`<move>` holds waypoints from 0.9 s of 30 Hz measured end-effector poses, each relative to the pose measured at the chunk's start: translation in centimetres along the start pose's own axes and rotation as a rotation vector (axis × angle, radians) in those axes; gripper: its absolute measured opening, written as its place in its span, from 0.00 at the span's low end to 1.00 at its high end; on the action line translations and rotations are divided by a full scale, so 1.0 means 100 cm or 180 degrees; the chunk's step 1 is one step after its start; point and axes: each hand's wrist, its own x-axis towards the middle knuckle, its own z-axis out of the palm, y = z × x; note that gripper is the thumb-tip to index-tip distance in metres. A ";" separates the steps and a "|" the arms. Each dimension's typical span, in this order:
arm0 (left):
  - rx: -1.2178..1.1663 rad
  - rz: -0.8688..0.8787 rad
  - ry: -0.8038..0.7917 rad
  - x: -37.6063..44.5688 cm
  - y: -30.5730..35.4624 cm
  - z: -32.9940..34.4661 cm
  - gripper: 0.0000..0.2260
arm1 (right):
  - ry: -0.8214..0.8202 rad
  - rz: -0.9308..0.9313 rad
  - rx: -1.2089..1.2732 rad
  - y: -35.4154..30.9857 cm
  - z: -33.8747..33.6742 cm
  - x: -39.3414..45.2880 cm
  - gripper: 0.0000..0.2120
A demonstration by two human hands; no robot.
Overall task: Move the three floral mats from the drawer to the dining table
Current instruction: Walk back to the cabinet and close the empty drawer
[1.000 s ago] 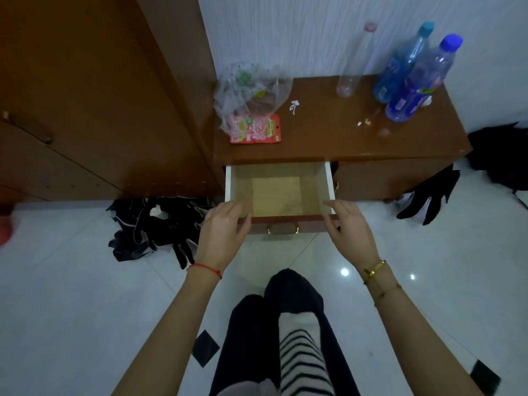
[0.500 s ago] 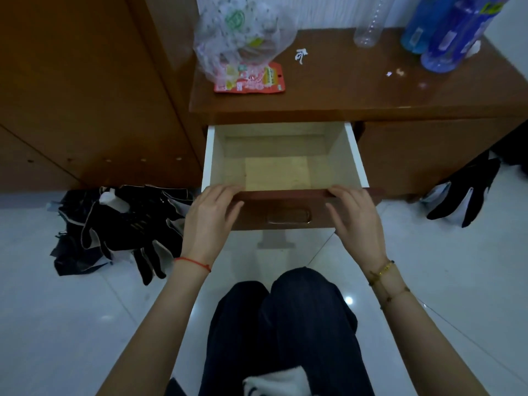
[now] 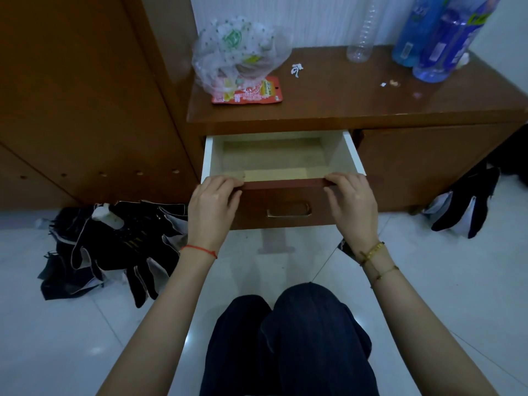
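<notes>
Knees: the person's dark trouser legs [image 3: 288,338] fill the near centre, above a pale tiled floor [image 3: 71,352].
Left hand [image 3: 213,207]: fingers curled over the left end of the drawer front's top edge, holding it.
Right hand [image 3: 353,205]: fingers hooked over the right end of the same edge, also holding it.
Drawer [image 3: 278,164]: pulled out of the desk [image 3: 357,101], white side walls, pale wooden bottom; its metal handle [image 3: 288,211] sits untouched between the hands.
Floral mats: none visible. What shows of the drawer bottom looks bare, though the nearest strip is hidden behind the front panel.
Handling, as a guess: mats of this kind are likely light, thin and floppy; best stacked and taken by an edge, with the other hand flat underneath.
Floor left: a heap of dark clothing [image 3: 114,247].
Far desk top: a plastic bag [image 3: 237,50], a red packet [image 3: 251,92], blue bottles [image 3: 437,38].
</notes>
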 end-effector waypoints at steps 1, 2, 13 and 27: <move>0.0003 0.0000 0.0024 0.006 -0.002 0.003 0.06 | 0.0008 0.0021 -0.0001 0.000 0.004 0.006 0.08; 0.0019 -0.0004 0.0038 0.013 -0.003 0.005 0.06 | 0.0019 0.0045 -0.0001 0.001 0.009 0.011 0.08; -0.0153 -0.0484 0.0181 0.000 0.002 0.035 0.13 | -0.0043 0.0437 0.0343 0.001 0.030 -0.009 0.17; 0.0086 -0.0590 -0.0281 0.054 -0.013 0.070 0.20 | -0.0829 0.0692 0.0588 0.006 0.064 0.045 0.26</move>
